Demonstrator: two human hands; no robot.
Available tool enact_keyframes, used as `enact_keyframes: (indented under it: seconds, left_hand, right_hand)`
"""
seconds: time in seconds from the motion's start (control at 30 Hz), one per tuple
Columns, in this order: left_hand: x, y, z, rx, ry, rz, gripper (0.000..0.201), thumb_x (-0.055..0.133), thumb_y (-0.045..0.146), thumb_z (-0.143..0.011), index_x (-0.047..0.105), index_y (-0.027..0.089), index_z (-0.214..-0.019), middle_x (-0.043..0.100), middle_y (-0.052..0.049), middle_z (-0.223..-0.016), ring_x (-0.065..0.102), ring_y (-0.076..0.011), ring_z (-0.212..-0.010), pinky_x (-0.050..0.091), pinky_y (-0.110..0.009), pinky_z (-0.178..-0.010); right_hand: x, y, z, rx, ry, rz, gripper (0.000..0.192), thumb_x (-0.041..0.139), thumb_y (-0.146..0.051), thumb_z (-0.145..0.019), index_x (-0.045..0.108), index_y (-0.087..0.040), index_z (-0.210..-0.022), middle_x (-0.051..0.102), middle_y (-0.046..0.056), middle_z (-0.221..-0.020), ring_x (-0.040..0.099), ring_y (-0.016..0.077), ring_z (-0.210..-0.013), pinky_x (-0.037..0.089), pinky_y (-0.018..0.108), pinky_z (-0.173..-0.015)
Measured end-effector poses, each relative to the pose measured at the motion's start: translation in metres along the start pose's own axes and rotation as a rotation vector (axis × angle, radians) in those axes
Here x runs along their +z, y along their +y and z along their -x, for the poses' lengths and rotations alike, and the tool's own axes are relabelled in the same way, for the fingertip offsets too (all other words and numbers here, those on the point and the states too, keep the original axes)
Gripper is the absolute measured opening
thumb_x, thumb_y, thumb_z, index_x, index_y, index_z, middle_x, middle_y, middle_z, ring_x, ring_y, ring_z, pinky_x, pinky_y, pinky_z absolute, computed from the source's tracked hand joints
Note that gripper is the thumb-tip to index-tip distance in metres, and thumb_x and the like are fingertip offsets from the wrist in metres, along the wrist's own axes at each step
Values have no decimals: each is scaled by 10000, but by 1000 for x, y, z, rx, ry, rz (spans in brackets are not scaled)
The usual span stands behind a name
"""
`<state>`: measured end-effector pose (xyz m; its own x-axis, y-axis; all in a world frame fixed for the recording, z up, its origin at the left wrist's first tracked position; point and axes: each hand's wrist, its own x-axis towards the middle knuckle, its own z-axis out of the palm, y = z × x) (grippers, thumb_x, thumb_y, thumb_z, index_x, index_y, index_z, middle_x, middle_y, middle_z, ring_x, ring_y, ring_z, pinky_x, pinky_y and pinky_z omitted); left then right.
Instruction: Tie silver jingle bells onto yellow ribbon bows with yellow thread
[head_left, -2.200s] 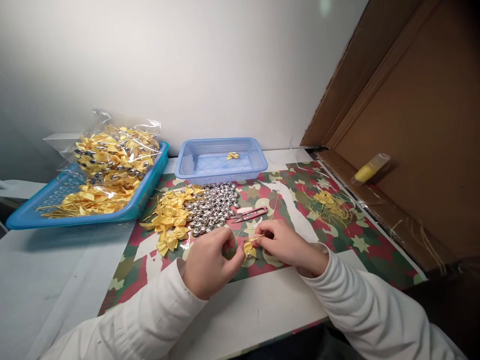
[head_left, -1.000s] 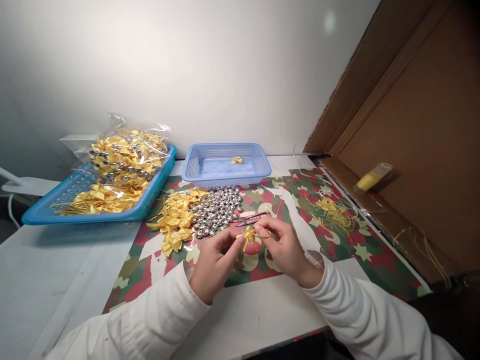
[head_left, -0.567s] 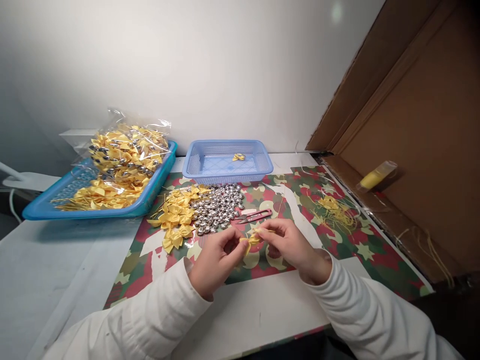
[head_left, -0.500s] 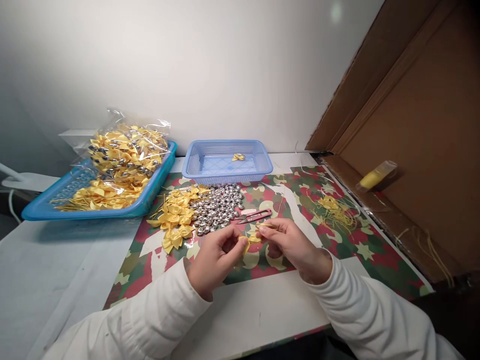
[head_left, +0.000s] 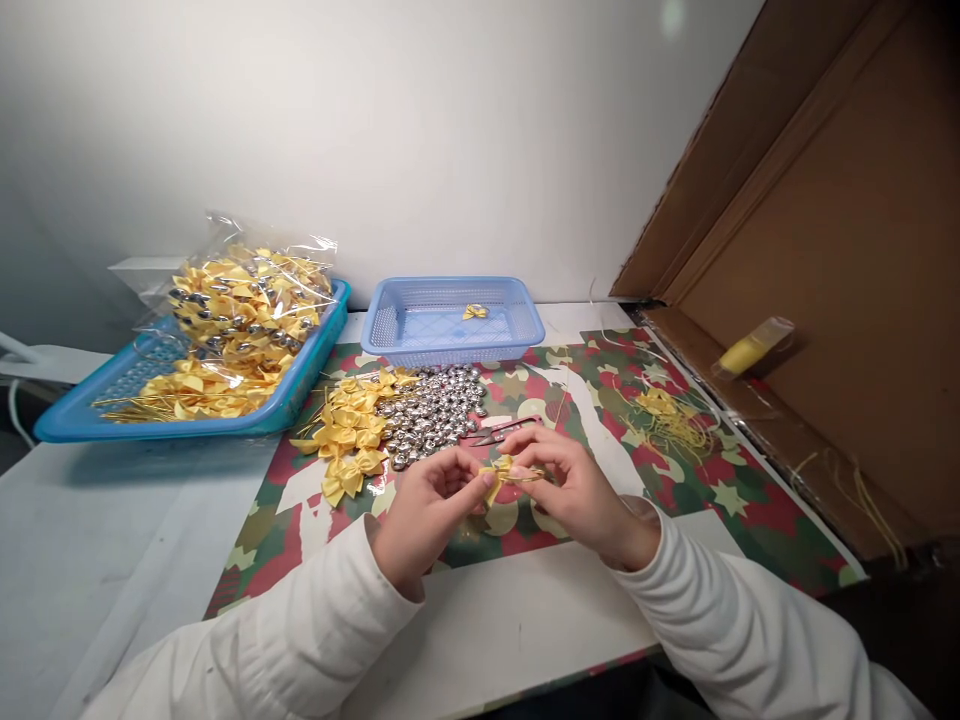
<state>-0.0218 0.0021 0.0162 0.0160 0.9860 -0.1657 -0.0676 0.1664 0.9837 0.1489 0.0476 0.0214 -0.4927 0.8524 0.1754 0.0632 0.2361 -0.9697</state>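
Observation:
A yellow ribbon bow (head_left: 491, 483) is pinched between the thumb and fingers of my left hand (head_left: 431, 512). From its right side runs a thin gold cord (head_left: 529, 474), gripped by the fingertips of my right hand (head_left: 581, 497). Just beyond my hands lie small thread snips (head_left: 501, 431) with a reddish handle, partly covered by my right fingers. To the left of the snips is a heap of silver jingle bells (head_left: 435, 412). More yellow bows (head_left: 352, 440) are piled beside the bells.
A blue basket (head_left: 382, 348) at the back holds one bow with a bell. At left, a larger blue basket (head_left: 187, 430) bears a clear bag (head_left: 251, 290) of bows and bells. Yellow cord scraps (head_left: 671, 420) lie right, near a cardboard panel (head_left: 847, 200) with a yellow tube (head_left: 752, 347).
My right hand's fingers have shifted their grip, with the index finger now raised and arched over the cord. My left hand still pinches the bow in nearly the same place.

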Motion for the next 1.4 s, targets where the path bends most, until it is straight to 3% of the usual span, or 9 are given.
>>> enact_keyframes:
  seconds: [0.13, 0.33, 0.6, 0.8, 0.9, 1.0, 1.4]
  left_hand:
    - [1, 0, 0, -2, 6, 38, 306, 758, 389, -682, 583, 140, -716, 585, 13, -599, 528, -100, -542, 439, -217, -518]
    - [2, -3, 0, 28, 6, 65, 293, 768, 370, -690, 606, 133, -749, 603, 3, -637, 532, -97, -576, 442, -205, -532]
    - [2, -5, 2, 64, 32, 87, 265, 769, 348, -700, 619, 134, -750, 631, -11, -660, 554, -100, -588, 452, -197, -542]
    - [2, -6, 5, 212, 20, 27, 230, 668, 285, -809, 544, 193, -979, 594, 28, -652, 533, -102, -577, 446, -195, -517]
    - [2, -6, 7, 309, -15, -89, 162, 612, 247, -844, 568, 194, -990, 571, 26, -657, 519, -103, -578, 448, -208, -533]
    - [2, -6, 7, 311, -26, -181, 195, 606, 243, -837, 630, 166, -1014, 613, -15, -705, 571, -133, -632, 475, -237, -566]
    - [-1, -9, 6, 340, 28, -246, 98, 671, 241, -795, 711, 162, -837, 696, -54, -724, 629, -164, -643, 518, -260, -585]
  right_hand:
    - [3, -4, 1, -76, 8, 108, 168, 589, -177, -840, 692, -166, -708, 649, 73, -916, 617, 177, -927, 519, 306, -775]
    - [5, -4, 3, -133, 32, 201, 191, 578, -167, -851, 691, -152, -697, 650, 60, -812, 620, 156, -814, 500, 270, -707]
    - [7, -6, 3, -221, 36, 245, 140, 573, -138, -829, 662, -144, -721, 646, 66, -822, 616, 157, -788, 489, 271, -686]
    - [6, -4, 4, -107, 91, 105, 152, 608, -205, -830, 672, -168, -697, 655, 59, -877, 620, 167, -877, 497, 308, -802]
    - [6, -3, 3, 22, 59, 3, 137, 644, -211, -786, 676, -171, -660, 651, 62, -890, 616, 177, -886, 505, 299, -763]
    - [6, -3, 2, 100, 18, -74, 136, 655, -227, -760, 683, -169, -640, 629, 61, -873, 604, 175, -870, 506, 274, -699]
    - [6, 3, 1, 221, -59, -245, 154, 684, -277, -737, 679, -158, -638, 585, 45, -849, 588, 148, -792, 529, 268, -673]
